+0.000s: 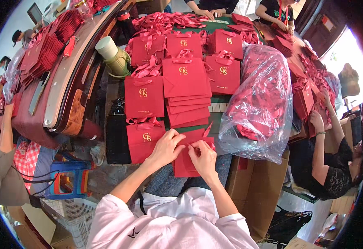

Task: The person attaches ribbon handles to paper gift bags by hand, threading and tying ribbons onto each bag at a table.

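From my distant seat I see one red bag [185, 169] at the tabletop's [215, 119] near edge. My right hand [205, 159] pinches its upper part; my left hand's [167, 146] grip I cannot tell. Beyond, stacked bags [185, 81] and a bulging plastic sack [258, 103] crowd the way; farther left stands a thermos [117, 62].

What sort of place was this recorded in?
Probably a small hand-assembly workshop or packing room: red paper bags lie in stacks, red ribbons are heaped behind them, and other people sit working nearby.
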`<act>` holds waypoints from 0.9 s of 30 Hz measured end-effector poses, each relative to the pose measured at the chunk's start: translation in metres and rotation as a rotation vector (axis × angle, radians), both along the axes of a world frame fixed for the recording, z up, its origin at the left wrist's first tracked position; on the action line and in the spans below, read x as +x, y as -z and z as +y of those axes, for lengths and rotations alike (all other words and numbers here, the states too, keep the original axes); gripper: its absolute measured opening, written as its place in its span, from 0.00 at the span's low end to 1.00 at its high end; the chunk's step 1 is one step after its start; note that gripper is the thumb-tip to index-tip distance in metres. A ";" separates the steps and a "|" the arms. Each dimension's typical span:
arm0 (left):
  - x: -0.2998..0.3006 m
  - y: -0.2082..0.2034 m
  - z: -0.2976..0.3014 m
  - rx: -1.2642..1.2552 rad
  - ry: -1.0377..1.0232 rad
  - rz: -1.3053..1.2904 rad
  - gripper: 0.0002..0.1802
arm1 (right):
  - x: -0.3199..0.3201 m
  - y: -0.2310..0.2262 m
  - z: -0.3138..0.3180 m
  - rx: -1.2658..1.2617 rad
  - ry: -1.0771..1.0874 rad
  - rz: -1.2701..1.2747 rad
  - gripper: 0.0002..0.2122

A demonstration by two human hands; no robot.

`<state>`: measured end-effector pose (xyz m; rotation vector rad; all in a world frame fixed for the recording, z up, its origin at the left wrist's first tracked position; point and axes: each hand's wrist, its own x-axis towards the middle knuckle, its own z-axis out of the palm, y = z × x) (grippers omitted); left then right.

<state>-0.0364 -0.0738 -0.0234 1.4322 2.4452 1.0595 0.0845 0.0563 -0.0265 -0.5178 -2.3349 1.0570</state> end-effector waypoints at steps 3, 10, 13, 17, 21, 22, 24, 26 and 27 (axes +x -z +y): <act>0.002 0.000 0.000 -0.012 -0.001 0.038 0.16 | 0.000 0.005 0.000 -0.022 -0.012 0.007 0.06; 0.002 -0.004 0.003 0.029 -0.010 -0.040 0.08 | 0.000 0.000 -0.004 0.030 0.020 0.008 0.06; -0.003 -0.008 0.004 0.011 0.022 -0.062 0.06 | 0.000 -0.003 -0.005 0.001 0.004 0.016 0.06; -0.001 -0.018 0.006 -0.041 -0.014 -0.108 0.05 | 0.001 -0.004 -0.005 0.068 -0.018 -0.007 0.06; 0.003 -0.020 0.006 -0.028 -0.038 -0.113 0.04 | 0.000 -0.008 -0.007 0.015 -0.020 -0.037 0.06; 0.004 -0.021 0.006 -0.031 -0.040 -0.106 0.03 | 0.000 -0.008 -0.008 0.016 -0.019 -0.037 0.06; 0.009 -0.023 0.007 -0.003 -0.035 -0.053 0.03 | 0.000 -0.008 -0.009 -0.035 -0.012 -0.053 0.07; 0.012 -0.026 0.008 0.022 -0.034 0.000 0.03 | -0.001 -0.016 -0.014 -0.029 -0.009 -0.065 0.07; 0.013 -0.029 0.008 0.024 -0.048 0.003 0.03 | -0.002 -0.019 -0.015 -0.022 -0.005 -0.077 0.07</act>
